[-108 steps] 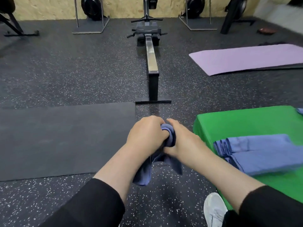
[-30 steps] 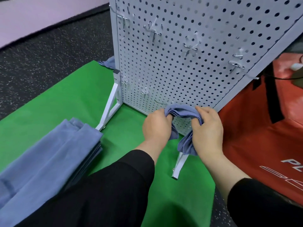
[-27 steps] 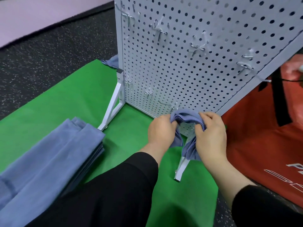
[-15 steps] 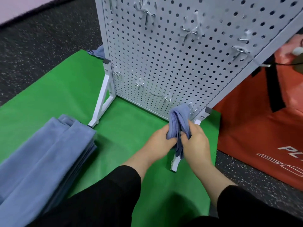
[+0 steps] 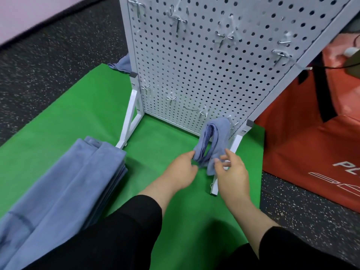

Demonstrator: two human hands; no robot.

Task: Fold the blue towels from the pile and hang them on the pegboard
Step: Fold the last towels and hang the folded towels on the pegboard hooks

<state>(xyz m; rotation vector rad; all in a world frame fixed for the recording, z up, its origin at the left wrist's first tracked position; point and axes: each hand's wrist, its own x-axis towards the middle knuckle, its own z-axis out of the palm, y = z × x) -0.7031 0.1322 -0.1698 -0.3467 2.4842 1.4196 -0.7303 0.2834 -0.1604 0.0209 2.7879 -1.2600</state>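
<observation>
From my seat I see the white pegboard (image 5: 224, 61) standing on a green mat (image 5: 78, 117), its two white feet planted on the green, the left foot (image 5: 128, 125) just beside the corner of the towel pile (image 5: 64, 188) and the right foot (image 5: 226, 162) partly behind my hands. The mat's right edge runs close past that right foot, and beyond it lies speckled dark floor (image 5: 303, 207), hemmed by a red bag (image 5: 311, 145) that sits right up against the board's lower right corner. Open green stretches between the pile and the feet, under the board's bottom rail. To the far left the mat ends at more dark floor, with a pale lilac mat (image 5: 35, 14) at the top corner. A scrap of blue cloth (image 5: 122, 64) pokes out behind the board's left post. The folded towel (image 5: 214, 141) is draped over a hook near the board's lower right corner, both halves hanging down. My left hand (image 5: 181, 172) reaches up with its fingertips at the towel's lower left edge; whether they pinch it I cannot tell. My right hand (image 5: 231, 172) is loosely spread, fingers relaxed, touching the towel's lower right end and gripping nothing. Black sleeves cover both forearms.
</observation>
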